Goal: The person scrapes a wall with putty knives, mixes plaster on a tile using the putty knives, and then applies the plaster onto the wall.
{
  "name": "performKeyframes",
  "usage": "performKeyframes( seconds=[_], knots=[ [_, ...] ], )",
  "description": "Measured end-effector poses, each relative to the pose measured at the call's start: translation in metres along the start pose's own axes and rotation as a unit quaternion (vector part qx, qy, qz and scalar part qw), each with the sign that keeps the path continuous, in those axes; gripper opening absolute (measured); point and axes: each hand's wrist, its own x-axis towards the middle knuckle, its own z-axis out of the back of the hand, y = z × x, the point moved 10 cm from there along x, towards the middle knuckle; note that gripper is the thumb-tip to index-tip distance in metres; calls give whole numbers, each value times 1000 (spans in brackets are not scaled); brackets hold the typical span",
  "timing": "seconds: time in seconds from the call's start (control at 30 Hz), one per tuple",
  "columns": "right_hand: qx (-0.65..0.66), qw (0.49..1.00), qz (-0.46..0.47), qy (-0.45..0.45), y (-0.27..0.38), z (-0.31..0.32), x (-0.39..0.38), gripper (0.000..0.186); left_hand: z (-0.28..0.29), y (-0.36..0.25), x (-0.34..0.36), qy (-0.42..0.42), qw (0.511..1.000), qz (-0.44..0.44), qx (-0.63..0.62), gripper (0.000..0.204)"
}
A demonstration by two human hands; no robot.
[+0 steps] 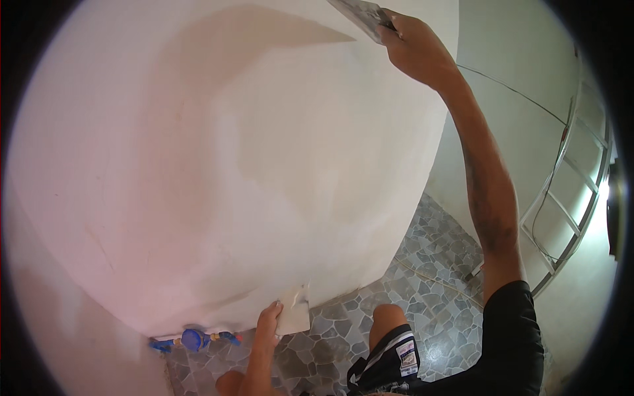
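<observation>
My right hand is raised at the top, its fingers closed round a wide metal putty knife. The knife's blade points up and left, close over the pale wall; whether it touches cannot be told. Low down near the wall's foot, my left hand grips a flat, cream-coloured putty board by its left side. Some putty seems to lie along the board's upper edge. Damp-looking, uneven patches mark the wall, and my arm throws a broad shadow over its upper left.
A blue water meter with pipe fittings sits at the wall's lower left. Stone-patterned tiles cover the floor. At the right, a metal ladder leans near a bright lamp, and a cable crosses the side wall.
</observation>
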Motion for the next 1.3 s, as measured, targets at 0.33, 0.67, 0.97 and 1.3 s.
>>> performKeyframes(
  seconds=[0.33,0.67,0.97,1.3],
  knots=[
    [-86,981,173,7,62,-21,45,40,-16,-8,-8,25,998,9,-51,40],
    [-170,915,336,-146,68,-63,17,40,-1,-6,-2,20,994,7,-106,39],
    [-172,945,272,-58,19,-132,-119,69,7,-1,-3,12,997,14,-76,36],
    [-264,937,222,-62,69,-34,10,56,-14,-18,-18,-2,999,1,-45,39]
  ],
)
